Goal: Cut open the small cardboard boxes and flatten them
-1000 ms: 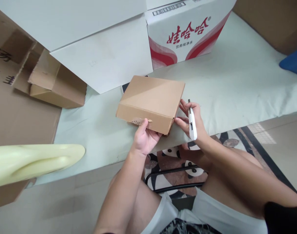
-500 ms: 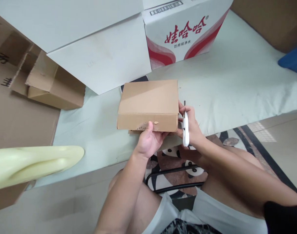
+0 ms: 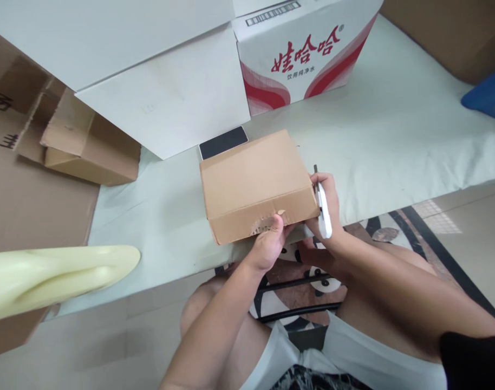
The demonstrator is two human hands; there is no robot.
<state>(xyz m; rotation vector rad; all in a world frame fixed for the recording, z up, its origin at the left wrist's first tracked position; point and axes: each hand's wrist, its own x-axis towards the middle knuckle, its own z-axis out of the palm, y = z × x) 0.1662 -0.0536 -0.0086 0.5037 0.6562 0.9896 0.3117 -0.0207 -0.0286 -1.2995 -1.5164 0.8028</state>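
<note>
A flat brown cardboard box [image 3: 255, 173], shut and slightly turned, is held above the front edge of the table. My left hand [image 3: 267, 244] grips its near side, thumb over a torn, perforated patch and fingers underneath. At the box's right end, my right hand [image 3: 329, 200] is wrapped round a white tool [image 3: 324, 214] with a dark tip pointing away from me. That tool stands on edge against the box's right side. Some of the right fingers are hidden behind the tool and the box.
A dark flat device [image 3: 223, 143] lies behind the box on the green-covered table [image 3: 393, 119]. White cartons [image 3: 174, 97] and a red-and-white carton [image 3: 296, 65] stand at the back. To the left are brown cartons [image 3: 97, 146] and a pale yellow curved object [image 3: 69, 271].
The brown box has turned, its right end now farther right and its left front corner lower. Both hands have shifted right with it. More of the dark device shows.
</note>
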